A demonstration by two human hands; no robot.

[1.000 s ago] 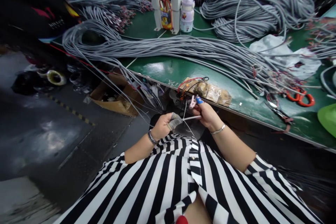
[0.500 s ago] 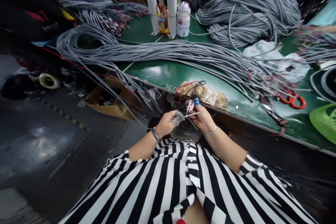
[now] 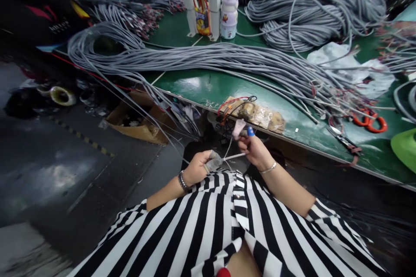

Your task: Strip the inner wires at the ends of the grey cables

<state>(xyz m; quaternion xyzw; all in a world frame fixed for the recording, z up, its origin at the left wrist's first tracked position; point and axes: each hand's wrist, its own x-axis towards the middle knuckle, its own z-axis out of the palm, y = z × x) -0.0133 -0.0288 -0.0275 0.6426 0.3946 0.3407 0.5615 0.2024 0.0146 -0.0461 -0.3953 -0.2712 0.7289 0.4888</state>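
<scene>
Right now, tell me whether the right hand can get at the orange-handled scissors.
Likely yes, perhaps with a lean: the orange-handled scissors lie handles exposed on the bench, nothing tall between. The right hand, though, holds a pale strand and would probably need to let go first.

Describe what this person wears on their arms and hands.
Black-and-white striped sleeves leave the forearms bare. The left hand has greyish finger coverings and a dark, chunky bracelet at the wrist. The right hand has a bright blue fingertip covering and a slim silvery bracelet.
</scene>
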